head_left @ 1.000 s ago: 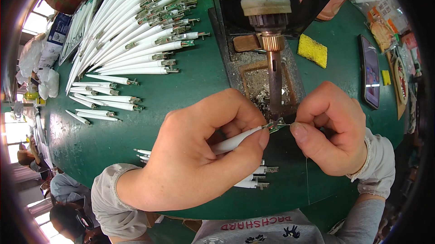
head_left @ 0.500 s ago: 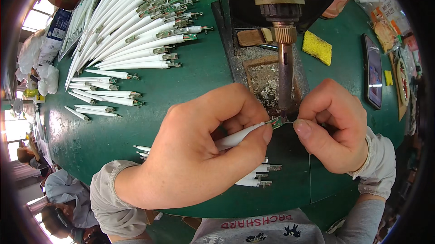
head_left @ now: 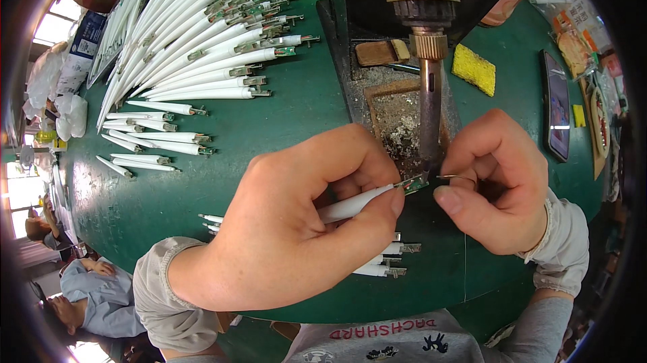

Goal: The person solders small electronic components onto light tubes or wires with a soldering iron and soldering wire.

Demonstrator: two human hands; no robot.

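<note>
My left hand [head_left: 290, 228] is closed around a white tapered pen-like tube [head_left: 357, 205], thumb and fingers pinching it near its right end. From that end sticks a small green circuit board [head_left: 417, 186] with metal parts. The tip of a soldering iron [head_left: 430, 103], pointing down from above, meets or nearly meets the board; I cannot tell which. At the right, my right hand [head_left: 502, 181] pinches a thin wire, probably solder [head_left: 457, 176], its free end a little apart from the iron's tip. More white tubes [head_left: 381, 267] lie partly hidden under my left hand.
A large fan of white tubes [head_left: 202, 33] covers the far left of the green table [head_left: 269, 127], with several smaller ones [head_left: 155, 140] nearer. Beneath the iron sits a tray of solder crumbs [head_left: 397, 117]. A yellow sponge [head_left: 474, 70] and a phone [head_left: 555, 107] lie right.
The wire's end has drawn back from the iron's tip, and more of the wire shows bent at my right fingers. The board has turned slightly in my left hand. A person at lower left has shifted.
</note>
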